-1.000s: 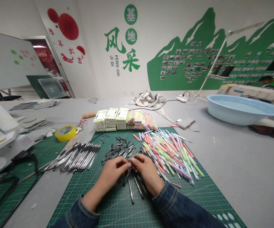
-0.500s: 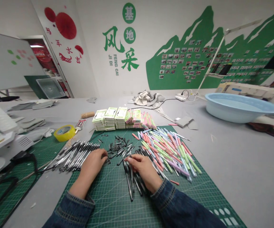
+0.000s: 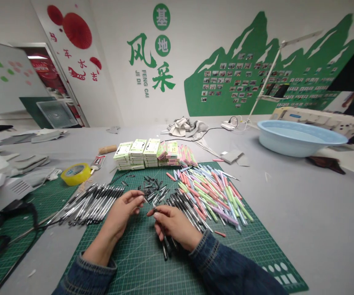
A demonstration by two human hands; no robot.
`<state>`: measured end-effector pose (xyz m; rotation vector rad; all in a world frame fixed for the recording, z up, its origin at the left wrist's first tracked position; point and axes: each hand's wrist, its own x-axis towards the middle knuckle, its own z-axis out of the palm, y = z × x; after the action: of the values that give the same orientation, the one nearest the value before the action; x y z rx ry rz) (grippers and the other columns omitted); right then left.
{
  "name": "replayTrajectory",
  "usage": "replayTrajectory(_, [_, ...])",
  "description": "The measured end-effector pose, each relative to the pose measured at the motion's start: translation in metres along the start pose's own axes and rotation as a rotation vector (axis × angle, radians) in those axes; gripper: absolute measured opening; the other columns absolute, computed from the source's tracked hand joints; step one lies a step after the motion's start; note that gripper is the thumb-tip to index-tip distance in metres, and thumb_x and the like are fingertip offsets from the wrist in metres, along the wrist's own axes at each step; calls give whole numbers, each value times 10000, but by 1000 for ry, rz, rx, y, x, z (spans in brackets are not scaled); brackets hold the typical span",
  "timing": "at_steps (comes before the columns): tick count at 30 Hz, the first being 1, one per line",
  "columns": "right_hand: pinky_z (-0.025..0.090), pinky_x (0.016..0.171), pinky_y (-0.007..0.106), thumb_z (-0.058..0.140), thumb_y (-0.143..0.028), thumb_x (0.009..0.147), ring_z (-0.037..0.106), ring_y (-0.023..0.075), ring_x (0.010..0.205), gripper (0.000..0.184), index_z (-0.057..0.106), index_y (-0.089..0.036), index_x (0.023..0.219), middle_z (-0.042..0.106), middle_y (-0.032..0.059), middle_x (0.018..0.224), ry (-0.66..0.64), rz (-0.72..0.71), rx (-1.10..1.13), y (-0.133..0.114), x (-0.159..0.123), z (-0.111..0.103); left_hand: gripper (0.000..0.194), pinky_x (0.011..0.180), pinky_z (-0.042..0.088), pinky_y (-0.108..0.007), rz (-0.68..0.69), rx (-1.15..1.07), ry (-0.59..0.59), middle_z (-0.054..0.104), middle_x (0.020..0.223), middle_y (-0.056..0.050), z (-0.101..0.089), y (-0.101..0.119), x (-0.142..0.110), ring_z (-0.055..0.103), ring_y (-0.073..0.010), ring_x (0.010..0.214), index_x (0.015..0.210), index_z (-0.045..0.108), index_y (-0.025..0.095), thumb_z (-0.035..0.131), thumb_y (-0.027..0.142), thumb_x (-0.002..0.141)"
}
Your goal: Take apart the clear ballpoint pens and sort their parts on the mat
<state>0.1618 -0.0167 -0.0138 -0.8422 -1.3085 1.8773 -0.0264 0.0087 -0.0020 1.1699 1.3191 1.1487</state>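
Note:
Above the green cutting mat [image 3: 128, 266], my left hand [image 3: 122, 215] pinches a small dark piece that looks like a pen cap, partly hidden by the fingertips. My right hand [image 3: 175, 225] grips several black-and-clear pens [image 3: 165, 250] whose ends point down toward me; its fingertips almost meet those of my left hand. Just beyond both hands lies a loose pile of black pen caps [image 3: 154, 186]. More dark pens [image 3: 186, 209] lie right of my right hand, and a row of clear-barrelled pens [image 3: 95, 205] spreads left of my left hand.
Pastel pens [image 3: 214, 192] are heaped on the right. Stacked small boxes [image 3: 137, 153] stand at the mat's far edge. Yellow tape [image 3: 76, 174] lies left, near a white machine [image 3: 7, 192]. A blue basin [image 3: 300, 139] sits at the far right, with cloth scraps [image 3: 184, 127] behind.
My left hand has moved right to meet my right hand, now with a small piece in its fingertips. The right hand has turned slightly, still gripping pens. The view has shifted slightly right.

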Motion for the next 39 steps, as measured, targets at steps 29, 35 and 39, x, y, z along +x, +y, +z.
replayTrajectory(29, [305, 434, 203, 565, -384, 799, 405, 72, 415, 257, 649, -142, 788, 474, -52, 512, 88, -45, -87, 0, 2, 2, 289, 649, 495, -232, -57, -229, -146, 646, 770, -10, 27, 7, -17, 600, -115, 671, 933, 629, 176, 710, 335, 705])
replayTrajectory(35, [398, 709, 276, 536, -247, 829, 595, 186, 796, 127, 645, -188, 804, 658, 38, 811, 498, -214, -895, -17, -5, -22, 395, 644, 487, -299, 118, 268, 156, 676, 939, -71, -22, 8, 4, 616, -199, 780, 1059, 592, 195, 571, 457, 764])
replayTrajectory(39, [378, 753, 288, 515, -183, 838, 598, 217, 919, 181, 611, -177, 992, 654, 92, 976, 734, -126, -1293, -25, -12, -42, 215, 671, 432, -318, 62, 1007, 449, 685, 813, -67, -72, 2, 18, 615, -239, 766, 812, 659, 203, 537, 369, 753])
